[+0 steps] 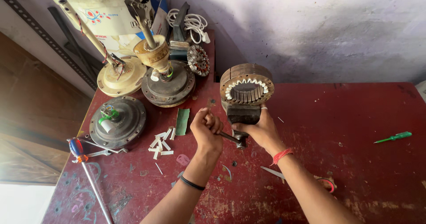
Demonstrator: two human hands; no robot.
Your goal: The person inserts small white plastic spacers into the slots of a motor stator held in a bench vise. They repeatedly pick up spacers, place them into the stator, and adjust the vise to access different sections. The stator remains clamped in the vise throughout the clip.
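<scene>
At the centre of the frame, both forearms reach up over the worn red table (355,117): the left hand (206,128) is clenched around the slim steel vise handle (230,138), the right hand (262,131) grips the dark iron vise (242,115). Steadying the body while turning slowly seems wise. Just above, the round slotted metal stator ring (246,84) stands upright, clamped in the vise.
</scene>
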